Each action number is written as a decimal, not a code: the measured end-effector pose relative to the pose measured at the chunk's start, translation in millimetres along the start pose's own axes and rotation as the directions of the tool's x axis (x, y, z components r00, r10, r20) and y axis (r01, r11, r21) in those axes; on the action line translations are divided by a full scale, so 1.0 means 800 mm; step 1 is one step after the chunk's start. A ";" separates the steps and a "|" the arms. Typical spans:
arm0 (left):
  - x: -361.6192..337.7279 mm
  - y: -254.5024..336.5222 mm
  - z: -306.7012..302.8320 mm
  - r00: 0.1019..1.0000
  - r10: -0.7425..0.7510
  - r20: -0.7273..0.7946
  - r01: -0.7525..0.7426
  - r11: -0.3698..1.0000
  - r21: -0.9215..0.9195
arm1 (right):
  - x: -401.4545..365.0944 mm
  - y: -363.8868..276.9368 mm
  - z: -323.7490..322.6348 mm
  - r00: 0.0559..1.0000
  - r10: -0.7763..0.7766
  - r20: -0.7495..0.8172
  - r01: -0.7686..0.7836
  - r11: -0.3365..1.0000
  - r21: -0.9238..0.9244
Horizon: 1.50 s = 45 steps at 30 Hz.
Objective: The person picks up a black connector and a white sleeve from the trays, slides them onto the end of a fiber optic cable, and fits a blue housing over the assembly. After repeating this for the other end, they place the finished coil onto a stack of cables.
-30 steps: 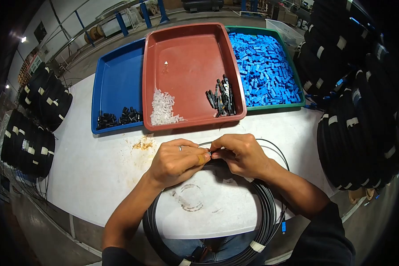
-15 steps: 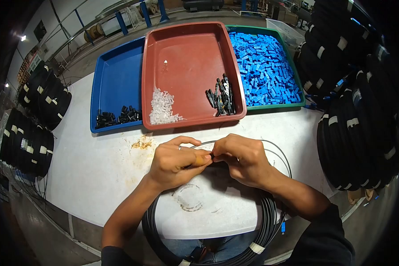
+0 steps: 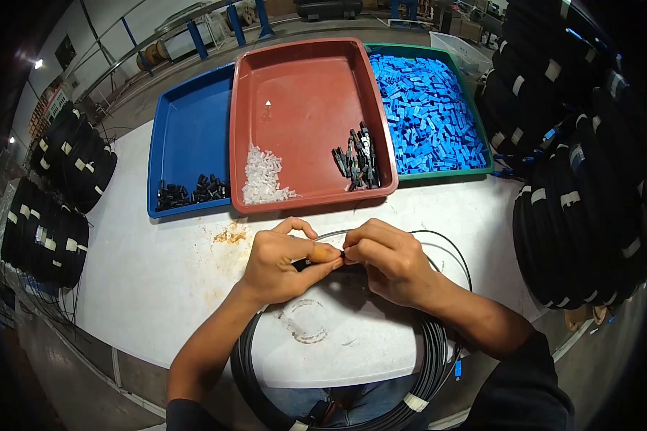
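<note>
My left hand [image 3: 277, 264] and my right hand [image 3: 389, 258] meet above the white table, fingertips almost touching. Between them is a small black connector piece [image 3: 342, 253], pinched from both sides and mostly covered by the fingers. Thumb and index finger of my left hand close on it, while another left finger stays raised. A bit of black shows inside the left palm. A thin black cable [image 3: 449, 244] loops behind the hands. Below lies a coil of black cable [image 3: 435, 352], taped with white bands and overhanging the table's front edge. A blue connector [image 3: 458, 369] dangles at its right.
Behind the hands stand a blue tray [image 3: 194, 129] with black pieces [image 3: 210, 187], a red tray [image 3: 302, 86] with clear plastic bits [image 3: 262, 176] and black connectors [image 3: 359, 158], and a green tray [image 3: 449, 174] of blue connectors [image 3: 428, 108]. Stacked cable coils [image 3: 575, 215] flank the table [image 3: 144, 287].
Both hands shift slightly around the black piece. My right fingers draw together in a tighter pinch, and my left thumb lowers a little. The trays keep their places.
</note>
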<state>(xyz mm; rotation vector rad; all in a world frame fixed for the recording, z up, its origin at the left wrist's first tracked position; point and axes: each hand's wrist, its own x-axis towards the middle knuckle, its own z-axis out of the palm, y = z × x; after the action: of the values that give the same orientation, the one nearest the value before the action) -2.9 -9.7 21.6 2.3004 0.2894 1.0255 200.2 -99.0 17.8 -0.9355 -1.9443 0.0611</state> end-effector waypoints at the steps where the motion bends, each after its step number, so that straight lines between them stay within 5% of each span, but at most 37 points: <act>1: 0.000 0.001 -0.002 0.996 0.092 0.019 -0.094 0.989 0.112 | -0.003 0.003 0.002 1.000 0.000 -0.002 0.000 1.000 -0.002; 3: 0.000 0.000 0.001 0.974 0.221 0.042 -0.224 0.944 0.243 | -0.009 0.012 0.006 0.972 0.221 0.083 -0.232 0.959 0.165; 4: -0.001 0.000 0.002 0.938 0.338 0.078 -0.342 0.865 0.367 | -0.009 0.013 0.006 0.972 0.220 0.083 -0.231 0.959 0.166; 6: -0.001 0.003 0.000 0.935 0.345 0.079 -0.347 0.855 0.386 | -0.007 0.015 0.006 0.967 0.239 0.090 -0.253 0.943 0.215; 12: -0.004 -0.005 -0.001 0.996 -0.084 -0.025 0.084 0.996 -0.022 | 0.001 0.001 0.000 0.998 -0.046 0.035 0.046 0.999 -0.022; 15: -0.002 -0.002 -0.001 1.000 0.021 0.002 -0.021 1.000 0.022 | -0.003 0.004 0.002 0.998 0.012 0.068 -0.013 1.000 0.004; 17: -0.001 0.002 -0.002 0.947 0.309 0.087 -0.321 0.897 0.304 | -0.006 0.006 0.003 0.994 0.066 0.087 -0.070 0.996 0.046; 20: 0.000 0.002 -0.002 0.946 0.313 0.086 -0.324 0.890 0.320 | -0.007 0.006 0.005 0.965 0.226 0.132 -0.244 0.960 0.139; 22: -0.001 0.001 -0.003 0.960 0.273 0.060 -0.278 0.918 0.283 | -0.005 0.006 0.007 0.984 0.170 0.057 -0.176 0.977 0.122; 24: -0.001 0.003 -0.002 1.000 -0.004 -0.027 0.007 0.995 0.104 | -0.002 0.005 0.006 0.994 0.102 0.034 -0.105 0.991 0.085; 26: -0.001 -0.003 0.000 0.998 -0.058 -0.039 0.060 0.997 0.058 | -0.001 0.004 0.004 0.999 0.032 0.011 -0.032 0.998 0.046; 29: 0.000 -0.003 0.002 0.999 -0.023 -0.039 0.022 0.999 -0.023 | -0.001 0.002 0.001 0.999 -0.028 0.029 0.029 0.999 -0.042; 31: 0.000 0.000 0.000 0.983 0.186 0.004 -0.184 0.972 0.146 | -0.001 0.000 0.000 0.998 0.021 0.067 -0.019 0.999 -0.038; 34: 0.000 0.004 0.000 0.947 0.304 0.099 -0.320 0.889 0.329 | -0.004 0.003 0.000 0.987 0.125 0.102 -0.127 0.992 0.020; 38: -0.001 -0.001 0.000 0.980 0.198 0.026 -0.198 0.947 0.254 | -0.005 0.006 0.008 0.969 0.232 0.088 -0.242 0.961 0.134; 45: 0.000 -0.002 0.001 0.999 0.002 -0.052 0.001 0.999 0.043 | 0.000 0.002 0.003 0.999 0.024 -0.046 -0.026 0.999 -0.038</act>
<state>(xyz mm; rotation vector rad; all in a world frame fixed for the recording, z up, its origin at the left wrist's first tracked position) -2.0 -9.1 20.3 2.3148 0.3353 1.0911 198.9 -97.1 15.8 -0.9785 -1.8978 0.0162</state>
